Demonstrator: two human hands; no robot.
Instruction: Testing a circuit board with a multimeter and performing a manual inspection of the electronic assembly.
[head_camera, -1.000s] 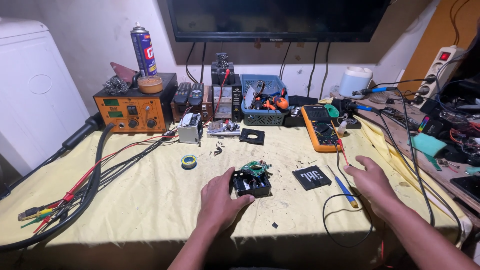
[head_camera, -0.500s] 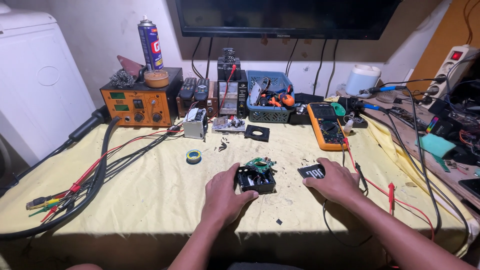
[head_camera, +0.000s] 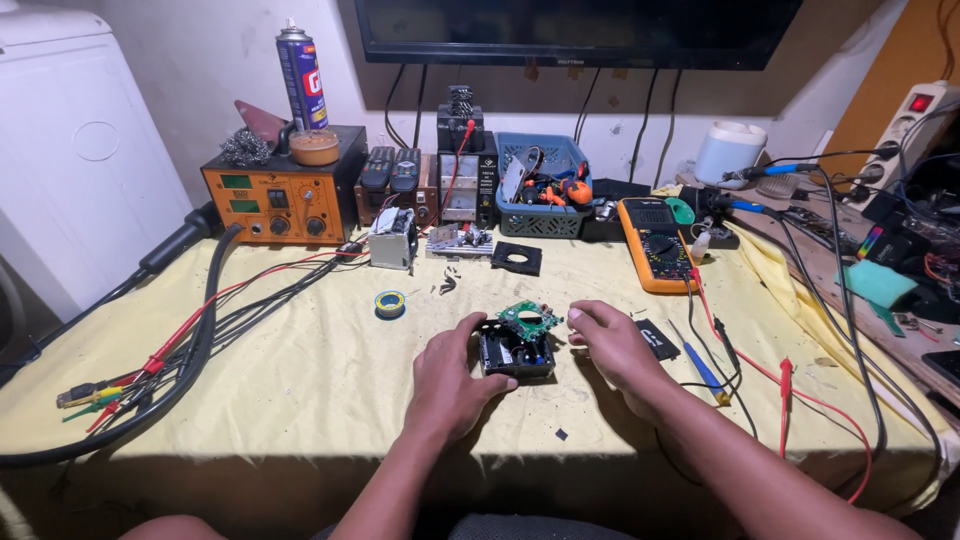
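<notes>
the left hand (head_camera: 447, 385) rested its grip against the near left side of a small black housing (head_camera: 515, 352) on the yellow-covered bench (head_camera: 300, 370), fingers loosely apart. the right hand (head_camera: 612, 340) pinched together at the housing's right edge, beside its green circuit board (head_camera: 530, 319). farther back lay a solder roll (head_camera: 389, 303), a yellow multimeter (head_camera: 655, 243) and an orange soldering station (head_camera: 285, 195).

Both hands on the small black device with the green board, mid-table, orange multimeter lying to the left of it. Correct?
Not quite. In the head view the left hand and right hand do flank the small black device with its green board, mid-table, but the orange multimeter lies to the right of it, farther back, not the left.
</notes>
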